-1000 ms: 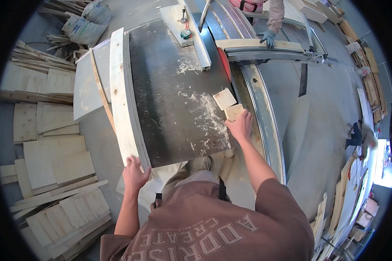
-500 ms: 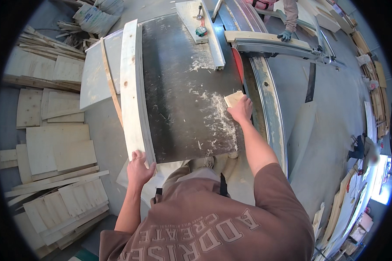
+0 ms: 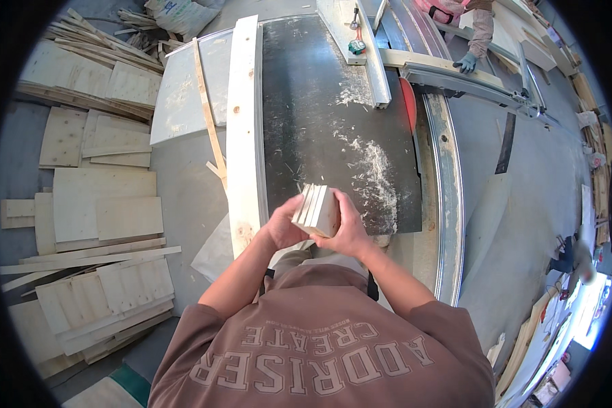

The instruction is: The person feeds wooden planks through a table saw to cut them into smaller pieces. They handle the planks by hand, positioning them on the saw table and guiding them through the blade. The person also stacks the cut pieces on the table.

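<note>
Between my two hands, over the near edge of the dark saw table [image 3: 306,129], is a small stack of several square wooden blocks [image 3: 314,209]. My left hand [image 3: 285,223] grips the stack's left side. From the right, my right hand [image 3: 348,224] wraps round it with thumb and fingers. Left of my hands, a stack of long pale boards [image 3: 243,129] lies lengthwise along the table's left side. A red saw guard or blade cover [image 3: 407,105] stands at the table's right edge. Sawdust and chips [image 3: 374,166] are strewn over the dark surface.
A metal fence [image 3: 370,68] stands at the table's far side, with a small green and red tool [image 3: 356,46] beside it. At far right, a co-worker's gloved hand [image 3: 466,62] rests on a board on the sliding rail. Plywood pieces [image 3: 105,204] are piled on the left floor.
My right hand has come back from the saw side with the wood, and my left hand has left the long boards. Both now hold the blocks together. The view has shifted left.
</note>
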Demonstrator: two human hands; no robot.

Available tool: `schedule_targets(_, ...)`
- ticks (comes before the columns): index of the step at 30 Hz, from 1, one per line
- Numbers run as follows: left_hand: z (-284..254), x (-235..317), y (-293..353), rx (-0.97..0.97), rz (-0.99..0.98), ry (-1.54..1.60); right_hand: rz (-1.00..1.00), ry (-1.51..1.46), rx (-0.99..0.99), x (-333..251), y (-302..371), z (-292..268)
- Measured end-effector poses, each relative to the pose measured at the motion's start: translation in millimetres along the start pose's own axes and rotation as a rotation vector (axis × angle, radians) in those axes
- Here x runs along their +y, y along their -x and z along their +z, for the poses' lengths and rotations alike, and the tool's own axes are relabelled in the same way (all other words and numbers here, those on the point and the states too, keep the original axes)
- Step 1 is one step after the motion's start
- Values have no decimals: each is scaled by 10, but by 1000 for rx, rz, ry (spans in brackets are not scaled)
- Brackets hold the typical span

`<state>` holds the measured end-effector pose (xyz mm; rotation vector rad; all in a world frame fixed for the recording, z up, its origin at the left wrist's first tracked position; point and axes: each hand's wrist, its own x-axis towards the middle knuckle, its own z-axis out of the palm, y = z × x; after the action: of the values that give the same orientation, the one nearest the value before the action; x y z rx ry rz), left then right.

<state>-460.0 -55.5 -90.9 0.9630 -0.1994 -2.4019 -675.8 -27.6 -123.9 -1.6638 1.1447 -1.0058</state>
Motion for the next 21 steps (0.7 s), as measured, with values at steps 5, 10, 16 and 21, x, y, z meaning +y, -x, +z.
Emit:
schedule_targets(5,68,-29,8,-36,47,-177,0,-27,-13,-234,4,40)
schedule_targets(10,-65,-31,-10,-95,34,-263,92,45,-27,-276,5,141)
schedule_targets(16,-498,-119,-123,30,258,-267,173,222,-47,-197,-110,263)
schedule_targets(21,-639,145,154,599,731,-839,166,578,-168,535,-260,225)
